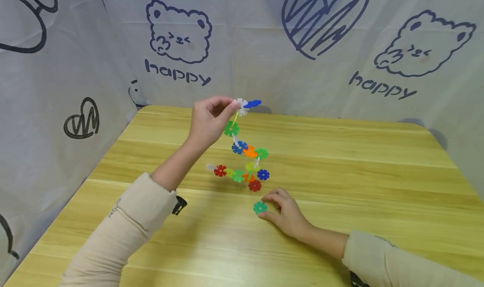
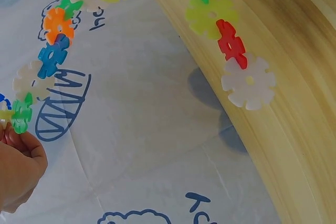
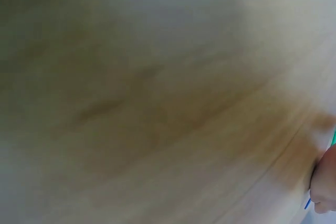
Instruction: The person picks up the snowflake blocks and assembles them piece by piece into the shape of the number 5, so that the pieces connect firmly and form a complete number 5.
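Note:
My left hand (image 1: 209, 121) is raised over the far part of the table, pinching a white notched disc (image 1: 242, 106) between thumb and fingers. That disc is the upper end of a chain of interlocking flower-shaped plastic discs, with a blue disc (image 1: 253, 104) sticking out beside it. Below the hand the chain winds down through green, blue and orange discs (image 1: 250, 151), ending at the left in a pale disc (image 2: 248, 81) beyond a red one (image 1: 220, 171). My right hand (image 1: 289, 215), lower and nearer, pinches a single green disc (image 1: 260, 207) just below the chain's red disc (image 1: 255, 185).
The wood-grain table (image 1: 340, 165) extends under both hands. White cloth (image 1: 249, 47) printed with bears and hearts hangs along the back and left side. A black strap (image 1: 179, 205) shows at the left cuff.

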`<action>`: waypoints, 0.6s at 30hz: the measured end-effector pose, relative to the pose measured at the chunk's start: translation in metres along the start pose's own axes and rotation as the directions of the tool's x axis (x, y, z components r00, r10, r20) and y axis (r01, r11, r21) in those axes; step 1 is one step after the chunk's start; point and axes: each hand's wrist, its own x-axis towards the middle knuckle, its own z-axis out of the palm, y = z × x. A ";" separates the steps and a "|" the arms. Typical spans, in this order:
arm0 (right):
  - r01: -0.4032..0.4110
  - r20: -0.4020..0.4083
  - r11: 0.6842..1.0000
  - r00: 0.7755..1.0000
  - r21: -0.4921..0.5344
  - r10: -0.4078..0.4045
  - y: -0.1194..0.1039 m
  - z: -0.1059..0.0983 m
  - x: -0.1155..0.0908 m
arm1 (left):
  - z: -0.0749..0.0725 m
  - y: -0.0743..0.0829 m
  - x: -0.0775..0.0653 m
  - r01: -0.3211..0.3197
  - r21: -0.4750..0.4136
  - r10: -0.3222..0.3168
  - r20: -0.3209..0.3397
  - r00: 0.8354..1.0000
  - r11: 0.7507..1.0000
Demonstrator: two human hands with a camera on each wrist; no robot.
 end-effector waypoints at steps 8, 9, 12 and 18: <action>0.020 -0.003 0.999 1.000 -0.027 -0.020 0.003 0.000 0.001 | 0.003 0.000 0.000 -0.006 -0.003 0.006 0.002 1.000 1.000; 0.017 -0.002 0.999 1.000 -0.031 -0.018 0.003 0.000 0.001 | 0.003 0.000 0.000 -0.007 -0.003 0.007 0.004 1.000 1.000; 0.003 0.002 0.999 1.000 -0.032 -0.003 0.003 0.000 0.002 | 0.004 0.000 0.000 -0.006 -0.003 0.006 0.006 1.000 1.000; -0.002 0.024 1.000 1.000 -0.029 0.003 0.002 0.000 0.002 | 0.005 -0.002 0.000 -0.005 0.000 0.005 0.012 1.000 1.000</action>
